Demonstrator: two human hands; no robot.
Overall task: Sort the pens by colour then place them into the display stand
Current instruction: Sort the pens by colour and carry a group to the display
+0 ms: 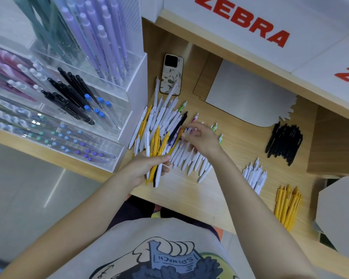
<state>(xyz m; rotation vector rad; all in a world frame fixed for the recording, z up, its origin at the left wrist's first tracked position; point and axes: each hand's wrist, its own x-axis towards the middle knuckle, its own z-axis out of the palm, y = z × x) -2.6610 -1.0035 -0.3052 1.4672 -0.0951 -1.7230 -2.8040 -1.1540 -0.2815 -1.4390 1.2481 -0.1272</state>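
The left hand (149, 168) grips a bundle of yellow and white pens (156, 156) at frame centre. The right hand (201, 137), fingers curled, pinches a pen in the mixed pile (165, 121) on the surface (189, 194).

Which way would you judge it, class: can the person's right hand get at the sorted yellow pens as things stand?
Probably yes. The right hand is picking in the mixed pens, while the yellow pens lie uncovered on the table to its right, with nothing between.
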